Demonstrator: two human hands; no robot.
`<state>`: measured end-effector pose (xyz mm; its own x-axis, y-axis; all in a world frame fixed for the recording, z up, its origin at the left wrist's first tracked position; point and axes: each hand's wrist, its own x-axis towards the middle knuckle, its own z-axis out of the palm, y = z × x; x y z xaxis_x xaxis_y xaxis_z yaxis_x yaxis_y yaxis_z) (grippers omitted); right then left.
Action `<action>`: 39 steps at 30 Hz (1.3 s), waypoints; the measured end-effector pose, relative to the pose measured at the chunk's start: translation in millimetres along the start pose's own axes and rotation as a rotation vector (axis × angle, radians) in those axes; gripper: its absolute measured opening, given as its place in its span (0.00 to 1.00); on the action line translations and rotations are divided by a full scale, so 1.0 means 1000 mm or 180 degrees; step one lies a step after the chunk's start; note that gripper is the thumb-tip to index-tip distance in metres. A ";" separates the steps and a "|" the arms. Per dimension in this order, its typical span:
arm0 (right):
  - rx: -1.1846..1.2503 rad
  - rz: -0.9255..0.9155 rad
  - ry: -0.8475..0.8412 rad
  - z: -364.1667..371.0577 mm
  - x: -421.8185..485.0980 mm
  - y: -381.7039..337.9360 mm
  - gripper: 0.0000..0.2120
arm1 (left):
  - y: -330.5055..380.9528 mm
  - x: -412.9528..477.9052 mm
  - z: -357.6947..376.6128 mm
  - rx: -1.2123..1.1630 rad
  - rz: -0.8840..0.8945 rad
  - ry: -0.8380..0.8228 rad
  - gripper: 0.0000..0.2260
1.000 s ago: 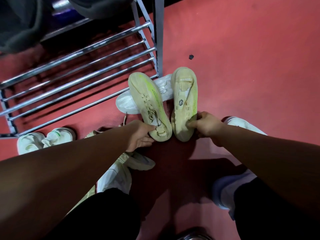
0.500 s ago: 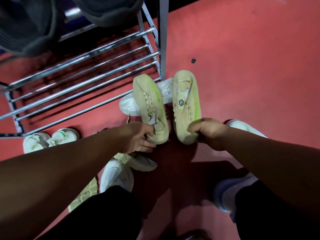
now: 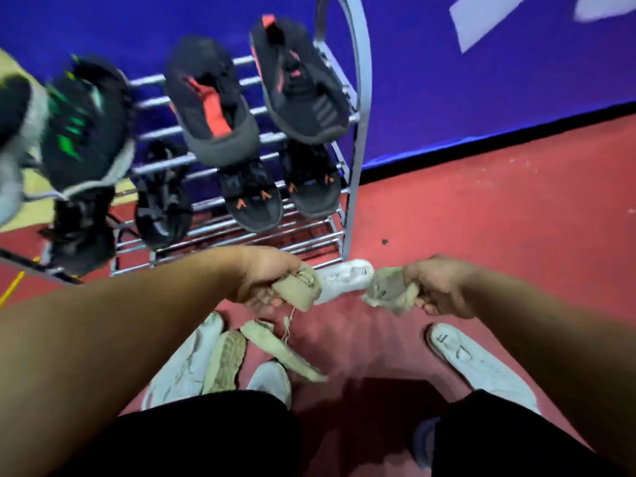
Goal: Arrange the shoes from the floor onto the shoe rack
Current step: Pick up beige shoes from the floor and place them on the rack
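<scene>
left beige shoe (image 3: 298, 288) and right beige shoe (image 3: 386, 292) are up off the red floor (image 3: 481, 218), near the front of the shoe rack (image 3: 358, 132). the left hand (image 3: 263, 280) has its fingers curled round one, and the right hand (image 3: 442, 287) holds the other the same way. this looks like the carry step. next, i think both shoes need to go far and left onto the bare low bars (image 3: 303, 246), under the black shoes (image 3: 303, 84). more pale shoes (image 3: 192, 363) wait on the floor.

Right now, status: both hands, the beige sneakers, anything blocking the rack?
Left hand grips one beige lace-up sneaker, right hand grips second beige sneaker; both off the floor. White sneaker lies before grey metal shoe rack.
</scene>
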<state>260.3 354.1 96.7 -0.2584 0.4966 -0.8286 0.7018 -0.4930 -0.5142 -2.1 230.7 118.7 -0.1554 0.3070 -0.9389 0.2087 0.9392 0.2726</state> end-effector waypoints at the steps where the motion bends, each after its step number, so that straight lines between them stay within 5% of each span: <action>1: -0.0089 -0.0017 0.0011 0.002 -0.018 -0.008 0.10 | -0.005 -0.020 -0.002 -0.0019 0.0015 0.0009 0.17; 5: -0.0041 -0.0072 -0.0052 0.018 -0.067 -0.031 0.08 | -0.041 -0.086 -0.005 -0.0663 0.0228 -0.0027 0.16; 11: 0.1152 -0.0225 -0.0032 0.070 -0.077 -0.021 0.04 | -0.100 -0.105 -0.006 -0.1708 0.0514 0.0049 0.04; 15: 0.1226 -0.0160 0.0058 0.089 -0.059 -0.017 0.10 | -0.106 -0.094 -0.017 -0.1911 0.0453 0.0020 0.08; 28: 0.1679 -0.0052 -0.0204 0.083 0.010 -0.036 0.16 | -0.060 -0.007 -0.020 -0.2065 0.0178 0.0556 0.05; 39: 0.2510 -0.0226 -0.0377 0.118 0.069 -0.066 0.18 | -0.023 0.075 -0.022 -0.2954 0.0910 0.0935 0.14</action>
<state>118.3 336.6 47.5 -0.3846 0.4884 -0.7833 0.0163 -0.8449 -0.5347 -39.9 235.3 46.2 -0.4744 0.4472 -0.7583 -0.5379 0.5346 0.6518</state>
